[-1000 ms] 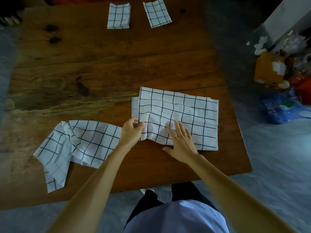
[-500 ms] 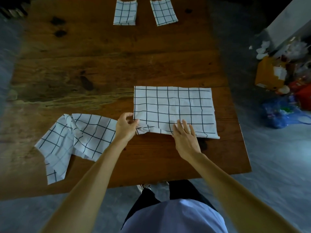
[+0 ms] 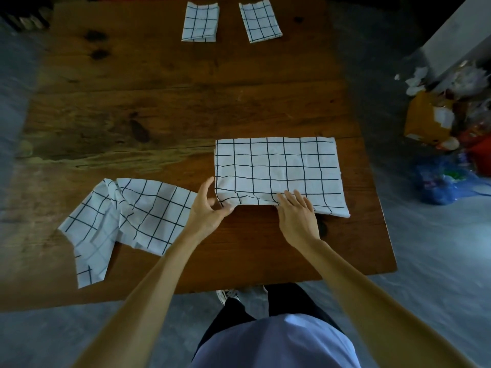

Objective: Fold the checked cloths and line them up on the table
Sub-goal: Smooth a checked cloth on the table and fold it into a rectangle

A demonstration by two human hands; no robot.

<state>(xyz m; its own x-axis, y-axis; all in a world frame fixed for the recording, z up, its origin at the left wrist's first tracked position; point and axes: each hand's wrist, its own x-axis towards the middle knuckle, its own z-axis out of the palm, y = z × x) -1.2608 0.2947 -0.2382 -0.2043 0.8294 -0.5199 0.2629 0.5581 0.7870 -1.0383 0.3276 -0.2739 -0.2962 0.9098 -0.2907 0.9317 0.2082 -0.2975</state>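
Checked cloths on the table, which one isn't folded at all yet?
The crumpled cloth at the near left edge, overhanging the table; the other three lie flat as folded rectangles.

A grey floor point(image 3: 435, 251) surrounds the wooden counter point(image 3: 186, 102). To the right, beside a pale wall point(image 3: 457, 35), sits a heap of litter: an orange cardboard box point(image 3: 425, 120), white crumpled paper point(image 3: 417, 81), a red item point(image 3: 481, 158) and a blue plastic bag point(image 3: 443, 181).

Dim light; a worn wooden table point(image 3: 186, 107) on grey floor point(image 3: 438, 248); litter heap point(image 3: 449, 123) beside a pale wall point(image 3: 457, 35).
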